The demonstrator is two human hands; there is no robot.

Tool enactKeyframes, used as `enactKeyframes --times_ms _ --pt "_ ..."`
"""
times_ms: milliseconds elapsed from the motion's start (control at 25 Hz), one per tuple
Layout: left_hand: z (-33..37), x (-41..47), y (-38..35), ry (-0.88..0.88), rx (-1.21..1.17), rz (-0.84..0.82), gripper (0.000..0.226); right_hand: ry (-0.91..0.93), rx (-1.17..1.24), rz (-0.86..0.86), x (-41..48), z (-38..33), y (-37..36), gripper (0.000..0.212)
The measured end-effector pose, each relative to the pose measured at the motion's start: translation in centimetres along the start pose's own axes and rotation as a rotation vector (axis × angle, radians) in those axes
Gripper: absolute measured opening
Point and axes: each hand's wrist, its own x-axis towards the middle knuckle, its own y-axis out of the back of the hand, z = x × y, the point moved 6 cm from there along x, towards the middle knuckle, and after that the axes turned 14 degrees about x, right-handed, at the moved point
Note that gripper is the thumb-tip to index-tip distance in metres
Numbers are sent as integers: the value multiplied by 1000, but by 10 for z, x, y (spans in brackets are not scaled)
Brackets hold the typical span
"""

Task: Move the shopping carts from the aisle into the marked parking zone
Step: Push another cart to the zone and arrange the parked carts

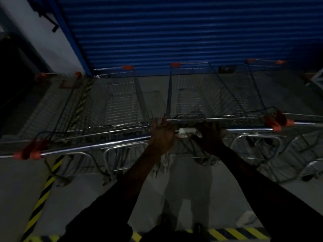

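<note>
Your cart (192, 102) sits inside the striped lines (43, 194) by the shutter (192, 32), beside other carts (113, 105), so it looks almost parked; your left hand (162, 137) lays straight fingers (164, 120) on its handle (244, 130), and your right hand (209, 138) is too dark to tell.

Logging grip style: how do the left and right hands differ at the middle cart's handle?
The left hand stretches its fingers forward past the chrome handle bar of the middle wire shopping cart; the right hand lies over that bar, its fingers too dark to read. The left hand catches light; the right hand is shadowed. The left hand is left of the bar's white plastic block, the right hand right of it. Both are bare.
</note>
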Motion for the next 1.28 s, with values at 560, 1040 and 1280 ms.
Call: enactKeyframes --times_ms 560,1040,1280 --pt "-4 -28 8 70 -78 -70 47 190 54 -52 -3 -13 -1 45" --pt "-20 -52 25 93 -36 7 34 233 24 -45 -6 -36 -12 46" --pt "-22 -54 20 23 -38 -35 54 241 -3 -43 -11 -37 -12 43"
